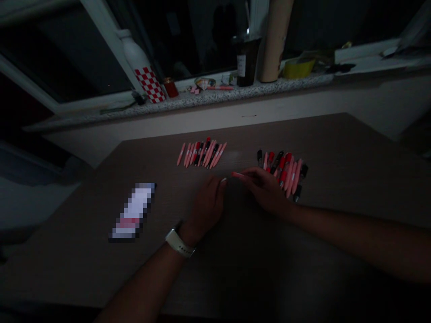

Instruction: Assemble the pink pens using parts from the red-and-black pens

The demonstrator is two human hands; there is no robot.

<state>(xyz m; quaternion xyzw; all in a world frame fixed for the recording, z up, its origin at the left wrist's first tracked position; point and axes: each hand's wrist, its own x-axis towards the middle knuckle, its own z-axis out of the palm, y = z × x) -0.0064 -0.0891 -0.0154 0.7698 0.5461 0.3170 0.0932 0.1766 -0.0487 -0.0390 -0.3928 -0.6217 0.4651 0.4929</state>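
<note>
One pale-strapped wristwatch [179, 244] nearest, on the left wrist, over a brown wood-grain table [319, 130]. Dark shot. Off to the left: a flat, dark-edged phone [134, 208], screen pixelated, lying slanted.

Left hand [207, 204]: fingers curled together, small whitish tip showing at the thumb; nail or held piece, can't tell, so can't say if clamped. Right hand [264, 190]: thumb and fingers pinched on a slim, red-ended stick-like piece [237, 174], its end pointing at the left hand, the two hands close but apart. Most of the piece is hidden; pen or pen part unclear.

Handling, judged: light, stiff, likely smooth plastic, so a bit slippery and apt to roll; not very fragile. Best hold: thumb and fingertip across the middle of the barrel, light squeeze.

Just beyond the right hand, partly behind it: a loose spread of pink, red and black slim pens [294, 175]. Farther left, a tidier row of mostly pink pens with some red and black [188, 154], side by side, slightly slanted.

Farthest, on the speckled stone sill [198, 104]: white bottle with red checks [143, 67], dark cup with straw [245, 60], tall tan cylinder [276, 40], yellow ring-shaped roll [299, 68].
</note>
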